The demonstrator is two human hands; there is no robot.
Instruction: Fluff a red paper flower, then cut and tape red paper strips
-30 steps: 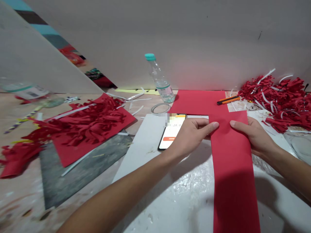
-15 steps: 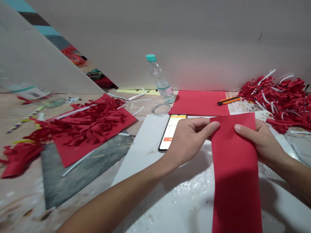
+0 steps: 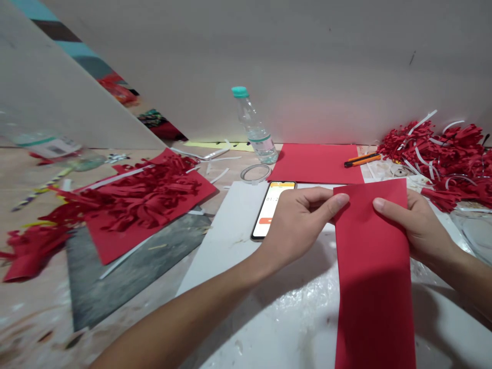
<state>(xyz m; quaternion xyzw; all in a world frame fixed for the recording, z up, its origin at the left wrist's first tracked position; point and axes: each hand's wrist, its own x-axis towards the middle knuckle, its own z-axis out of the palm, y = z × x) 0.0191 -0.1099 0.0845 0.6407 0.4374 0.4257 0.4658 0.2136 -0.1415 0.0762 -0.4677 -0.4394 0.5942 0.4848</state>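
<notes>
A long strip of red paper (image 3: 372,287) hangs in front of me over the white board (image 3: 215,256), its lower end running out of the picture. My left hand (image 3: 300,220) pinches its upper left corner, thumb in front and fingers behind. My right hand (image 3: 418,220) grips the upper right side, thumb lying on the front face and fingers hidden behind the paper. The lower part of the strip is in shadow. Partly covered by my left hand, a lit phone (image 3: 265,205) lies on the board.
A clear bottle (image 3: 263,146) with a teal cap stands near the wall beside a tape ring (image 3: 255,173). An orange utility knife (image 3: 363,160) rests by a red sheet (image 3: 315,163). Red fringed cuttings are heaped at left (image 3: 142,200) and right (image 3: 453,154). A grey mat (image 3: 126,287) lies at left.
The top of the red paper and my right hand have shifted slightly to the right. Both hands keep their hold on it.
</notes>
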